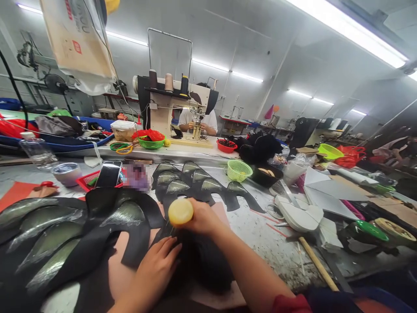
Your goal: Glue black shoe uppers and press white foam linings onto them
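The table (257, 243) spans the near scene, with a sewing machine (163, 117) at the far side and overlapping black panels (130, 213) with glossy patches on the left. A dark piece (208, 265) lies near, directly below both hands. The right hand (202, 217) has its fingers wrapped round a yellow-ended tool (180, 212); the left hand (159, 261) lies over the dark piece's left side, fingers loosely spread, tips just beside the tool. Its lower part is hidden, so its long axis probably runs down toward the piece. Panels hem in the left; rightward, pale tabletop shows as far as a wooden handle (317, 263).
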A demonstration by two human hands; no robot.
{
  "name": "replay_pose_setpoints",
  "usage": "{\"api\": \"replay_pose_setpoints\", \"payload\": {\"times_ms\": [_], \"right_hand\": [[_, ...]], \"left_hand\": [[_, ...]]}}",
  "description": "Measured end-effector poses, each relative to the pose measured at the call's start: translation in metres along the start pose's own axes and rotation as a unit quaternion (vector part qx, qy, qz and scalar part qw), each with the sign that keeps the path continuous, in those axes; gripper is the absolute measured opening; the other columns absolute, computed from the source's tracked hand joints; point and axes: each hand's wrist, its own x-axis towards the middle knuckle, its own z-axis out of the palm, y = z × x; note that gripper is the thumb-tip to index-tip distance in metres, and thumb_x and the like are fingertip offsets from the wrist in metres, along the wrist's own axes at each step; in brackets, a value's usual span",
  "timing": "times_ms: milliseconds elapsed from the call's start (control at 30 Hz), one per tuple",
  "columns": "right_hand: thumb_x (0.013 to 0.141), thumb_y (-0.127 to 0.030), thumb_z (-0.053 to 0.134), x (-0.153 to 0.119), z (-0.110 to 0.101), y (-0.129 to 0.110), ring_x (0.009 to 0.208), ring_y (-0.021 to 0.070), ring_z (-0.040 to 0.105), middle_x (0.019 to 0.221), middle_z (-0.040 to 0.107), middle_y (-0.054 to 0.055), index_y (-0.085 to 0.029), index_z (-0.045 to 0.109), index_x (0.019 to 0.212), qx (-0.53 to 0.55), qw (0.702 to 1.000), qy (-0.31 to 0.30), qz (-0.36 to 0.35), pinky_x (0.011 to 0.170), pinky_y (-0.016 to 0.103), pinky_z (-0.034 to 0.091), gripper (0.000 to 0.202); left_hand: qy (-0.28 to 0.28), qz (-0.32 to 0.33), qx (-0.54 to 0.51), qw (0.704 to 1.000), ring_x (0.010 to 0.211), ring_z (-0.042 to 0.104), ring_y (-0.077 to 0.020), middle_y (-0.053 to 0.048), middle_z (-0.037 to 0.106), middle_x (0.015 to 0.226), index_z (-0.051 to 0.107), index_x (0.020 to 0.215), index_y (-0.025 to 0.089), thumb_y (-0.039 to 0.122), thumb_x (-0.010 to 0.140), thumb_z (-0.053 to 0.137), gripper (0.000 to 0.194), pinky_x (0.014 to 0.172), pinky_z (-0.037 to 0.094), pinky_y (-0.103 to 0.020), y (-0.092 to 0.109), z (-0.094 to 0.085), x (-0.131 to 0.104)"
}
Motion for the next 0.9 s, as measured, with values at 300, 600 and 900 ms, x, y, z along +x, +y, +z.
{"api": "replay_pose_setpoints", "payload": {"times_ms": [300, 600, 900], "right_hand": [[0.061, -0.033, 0.069, -0.021, -0.009, 0.011, 0.079, 0.02, 0.063, 0.09, 0.066, 0.003, -0.022, 0.053, 0.098, 0.04, 0.999, 0.027, -0.014, 0.066, 0.027, 0.046, 0.042], [0.059, -0.033, 0.07, -0.022, -0.021, 0.036, 0.078, 0.0214, 0.062, 0.087, 0.066, 0.003, -0.021, 0.054, 0.099, 0.013, 0.998, 0.057, 0.011, 0.066, 0.029, 0.046, 0.045], [0.063, -0.025, 0.066, -0.034, -0.039, 0.044, 0.079, 0.0204, 0.061, 0.089, 0.065, 0.003, -0.022, 0.055, 0.099, 0.01, 0.998, 0.054, -0.02, 0.068, 0.028, 0.046, 0.038]], "left_hand": [[-0.043, -0.054, -0.088, 0.994, 0.095, 0.06, -0.0234, -0.007, 0.066, 0.101, 0.064, 0.09, 0.022, 0.026, 0.079, 0.048, 0.02, 0.083, 0.05, -0.038, -0.002, -0.012, 0.007], [-0.089, -0.125, -0.091, 0.984, 0.075, 0.057, -0.022, -0.004, 0.061, 0.077, 0.056, 0.07, 0.02, 0.032, 0.08, 0.047, 0.018, 0.068, 0.047, -0.036, 0.0, -0.015, 0.031], [-0.068, -0.151, -0.119, 0.979, 0.073, 0.055, -0.0217, -0.003, 0.059, 0.077, 0.052, 0.074, 0.021, 0.031, 0.073, 0.057, 0.011, 0.067, 0.045, -0.034, -0.007, -0.005, 0.033]]}}
